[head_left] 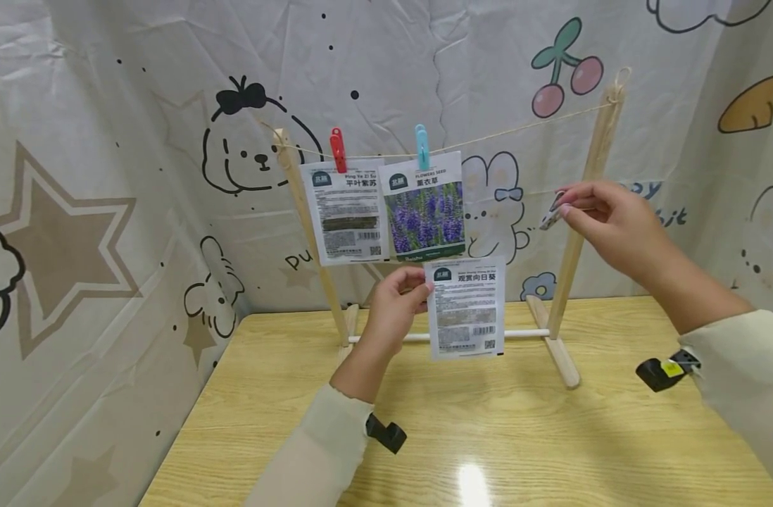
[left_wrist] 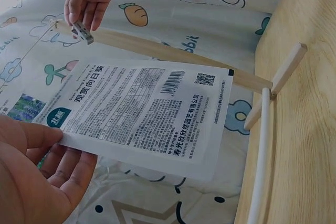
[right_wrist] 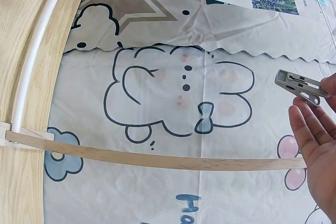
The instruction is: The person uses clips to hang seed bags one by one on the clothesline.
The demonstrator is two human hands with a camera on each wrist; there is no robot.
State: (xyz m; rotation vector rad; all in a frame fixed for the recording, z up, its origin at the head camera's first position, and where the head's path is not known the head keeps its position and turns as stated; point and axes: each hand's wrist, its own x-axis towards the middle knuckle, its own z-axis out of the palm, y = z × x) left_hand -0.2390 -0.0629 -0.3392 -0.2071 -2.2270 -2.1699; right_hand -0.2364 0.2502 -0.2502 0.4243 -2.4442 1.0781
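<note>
My left hand (head_left: 396, 306) pinches a white seed packet (head_left: 466, 310) by its left edge, thumb in front. The packet hangs upright below the string, its printed back side facing me. Between the thumb and fingers of my right hand (head_left: 608, 218) is a grey clothespin (right_wrist: 299, 86), held to the right of the packets near the right post. On the string (head_left: 519, 130), a red clothespin (head_left: 338, 150) holds a seed packet showing text (head_left: 345, 211). Beside it a light blue clothespin (head_left: 422, 146) holds a lavender seed packet (head_left: 424, 211).
The string runs between two wooden posts, the left one (head_left: 313, 239) and the right one (head_left: 592, 169). A white rod (head_left: 526, 334) joins their feet above the wooden table (head_left: 424, 422). Behind hangs a curtain (head_left: 386, 63) printed with cartoons.
</note>
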